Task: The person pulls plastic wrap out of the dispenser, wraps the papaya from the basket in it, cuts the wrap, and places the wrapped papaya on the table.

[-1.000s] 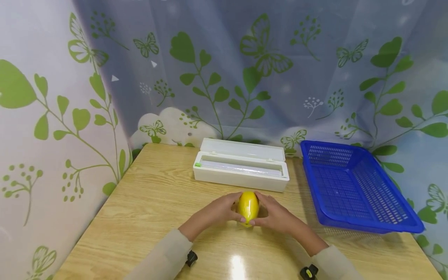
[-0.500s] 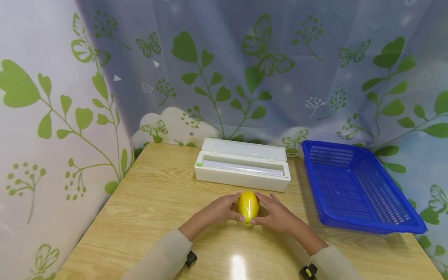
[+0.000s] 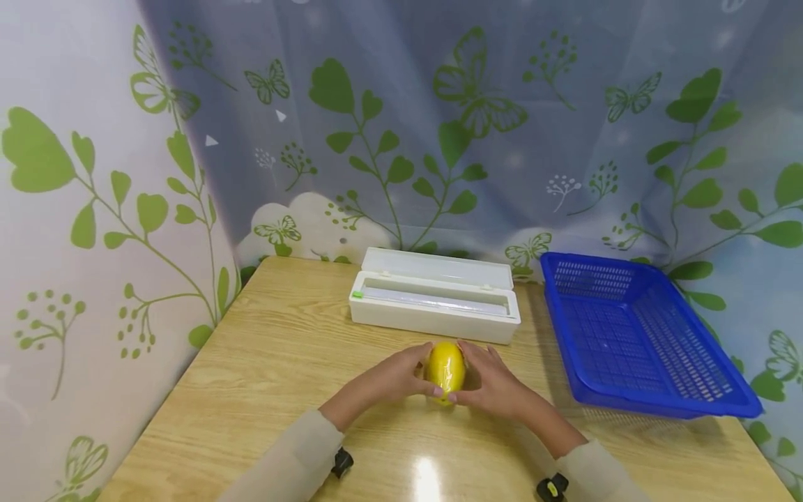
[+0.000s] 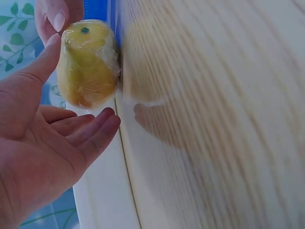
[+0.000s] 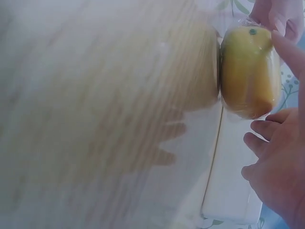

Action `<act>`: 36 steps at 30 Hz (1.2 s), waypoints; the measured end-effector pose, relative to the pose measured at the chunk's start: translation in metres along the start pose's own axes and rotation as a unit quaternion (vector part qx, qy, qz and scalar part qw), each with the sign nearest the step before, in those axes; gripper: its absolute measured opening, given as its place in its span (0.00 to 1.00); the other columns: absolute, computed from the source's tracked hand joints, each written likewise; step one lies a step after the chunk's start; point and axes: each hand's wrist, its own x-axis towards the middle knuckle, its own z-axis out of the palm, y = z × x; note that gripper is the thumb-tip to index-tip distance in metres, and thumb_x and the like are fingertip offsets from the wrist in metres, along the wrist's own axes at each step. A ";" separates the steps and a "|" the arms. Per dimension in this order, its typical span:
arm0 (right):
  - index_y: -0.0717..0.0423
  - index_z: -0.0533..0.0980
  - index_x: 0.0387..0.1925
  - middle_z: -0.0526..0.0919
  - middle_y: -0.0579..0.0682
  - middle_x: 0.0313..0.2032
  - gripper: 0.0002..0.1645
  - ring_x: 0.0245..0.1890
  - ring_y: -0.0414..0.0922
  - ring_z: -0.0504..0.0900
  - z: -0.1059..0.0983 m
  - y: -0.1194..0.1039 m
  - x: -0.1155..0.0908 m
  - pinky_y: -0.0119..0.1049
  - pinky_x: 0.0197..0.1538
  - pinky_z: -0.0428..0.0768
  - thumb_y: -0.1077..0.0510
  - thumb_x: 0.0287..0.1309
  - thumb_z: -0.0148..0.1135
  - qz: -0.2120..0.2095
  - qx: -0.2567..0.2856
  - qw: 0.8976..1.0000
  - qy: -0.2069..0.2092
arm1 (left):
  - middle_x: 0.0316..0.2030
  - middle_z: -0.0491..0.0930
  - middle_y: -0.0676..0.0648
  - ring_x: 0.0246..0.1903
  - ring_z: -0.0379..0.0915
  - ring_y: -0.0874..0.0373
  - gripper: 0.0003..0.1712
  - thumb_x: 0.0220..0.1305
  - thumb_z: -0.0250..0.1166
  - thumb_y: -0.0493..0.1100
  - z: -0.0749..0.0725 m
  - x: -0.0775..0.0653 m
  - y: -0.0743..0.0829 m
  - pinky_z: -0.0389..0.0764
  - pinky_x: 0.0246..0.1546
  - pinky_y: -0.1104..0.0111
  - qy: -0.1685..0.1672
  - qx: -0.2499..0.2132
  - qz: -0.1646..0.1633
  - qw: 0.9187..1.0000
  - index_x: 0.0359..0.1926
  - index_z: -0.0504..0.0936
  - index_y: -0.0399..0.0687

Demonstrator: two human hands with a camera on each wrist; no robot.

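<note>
A yellow fruit (image 3: 446, 368), smooth and oval with a small dark green spot at one end, rests on the wooden table. Clear film covers it, wrinkled in the left wrist view. On its left side my left hand (image 3: 398, 374) holds it between thumb and fingers. My right hand (image 3: 497, 383) holds the opposite side in the same way, the two thumbs almost meeting at the near end. Behind the fruit stands a long white box (image 3: 433, 322), lid raised, with a roll of cling film (image 3: 436, 301) inside.
A blue plastic basket (image 3: 633, 348) stands to the right of the box, reaching toward the table's right edge. The wooden table (image 3: 270, 362) extends left of the hands. A printed curtain (image 3: 401, 125) hangs along its back edge.
Both hands keep their hold on the fruit, which stays in place and turns very slightly at most. The head view shifts a little.
</note>
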 end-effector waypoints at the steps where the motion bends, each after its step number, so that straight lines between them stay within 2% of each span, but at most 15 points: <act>1: 0.65 0.52 0.77 0.58 0.63 0.76 0.64 0.76 0.62 0.55 0.000 0.000 0.000 0.67 0.76 0.38 0.35 0.54 0.71 0.001 0.003 1.000 0.000 | 0.57 0.77 0.57 0.56 0.74 0.58 0.35 0.60 0.73 0.57 0.000 0.000 0.000 0.77 0.59 0.58 0.001 0.002 0.003 1.000 0.66 0.70 0.59; 7: 0.65 0.50 0.77 0.57 0.62 0.76 0.64 0.77 0.61 0.55 0.003 0.001 0.000 0.67 0.76 0.37 0.34 0.55 0.71 0.014 0.014 1.000 -0.004 | 0.65 0.74 0.54 0.64 0.70 0.56 0.41 0.60 0.72 0.57 0.000 -0.003 0.001 0.74 0.65 0.54 0.007 0.016 0.005 1.000 0.71 0.67 0.59; 11: 0.65 0.49 0.78 0.56 0.63 0.76 0.65 0.77 0.62 0.55 0.003 0.001 0.000 0.66 0.76 0.37 0.34 0.55 0.71 0.016 0.016 1.000 -0.005 | 0.67 0.72 0.53 0.66 0.69 0.55 0.44 0.60 0.72 0.58 0.001 -0.004 0.001 0.74 0.66 0.54 0.009 0.020 0.002 1.000 0.74 0.64 0.57; 16: 0.64 0.48 0.78 0.55 0.63 0.77 0.66 0.77 0.62 0.54 0.003 0.001 -0.001 0.66 0.76 0.36 0.33 0.55 0.70 0.017 0.020 1.000 -0.006 | 0.73 0.66 0.49 0.68 0.67 0.50 0.52 0.60 0.71 0.60 0.002 -0.006 0.000 0.73 0.67 0.53 0.012 0.030 -0.018 0.999 0.78 0.57 0.51; 21: 0.62 0.47 0.79 0.55 0.63 0.77 0.66 0.77 0.63 0.53 0.002 0.001 -0.003 0.66 0.76 0.38 0.33 0.55 0.70 0.029 0.022 0.999 -0.004 | 0.75 0.62 0.45 0.69 0.66 0.47 0.55 0.61 0.69 0.63 0.002 -0.006 0.001 0.72 0.67 0.53 0.011 0.042 -0.035 0.998 0.79 0.53 0.47; 30: 0.59 0.48 0.79 0.52 0.61 0.78 0.64 0.76 0.69 0.48 -0.002 0.000 -0.006 0.75 0.71 0.47 0.32 0.56 0.69 0.049 0.041 0.998 0.001 | 0.75 0.61 0.46 0.69 0.67 0.47 0.55 0.62 0.68 0.64 0.003 -0.006 0.000 0.72 0.67 0.54 0.009 0.036 -0.040 0.999 0.80 0.52 0.49; 34: 0.56 0.46 0.80 0.49 0.61 0.79 0.62 0.77 0.67 0.48 -0.005 -0.002 -0.005 0.74 0.70 0.50 0.32 0.60 0.65 0.063 0.048 0.997 0.005 | 0.76 0.60 0.45 0.71 0.64 0.47 0.54 0.63 0.64 0.68 0.000 -0.005 0.001 0.69 0.70 0.53 0.019 0.051 -0.047 0.997 0.80 0.52 0.49; 36: 0.55 0.45 0.80 0.48 0.61 0.79 0.60 0.77 0.66 0.49 -0.007 -0.004 -0.003 0.74 0.70 0.52 0.31 0.63 0.61 0.065 0.042 0.997 0.019 | 0.76 0.59 0.45 0.73 0.61 0.47 0.53 0.65 0.61 0.69 -0.003 -0.004 0.002 0.66 0.71 0.52 0.035 0.072 -0.050 0.996 0.79 0.53 0.48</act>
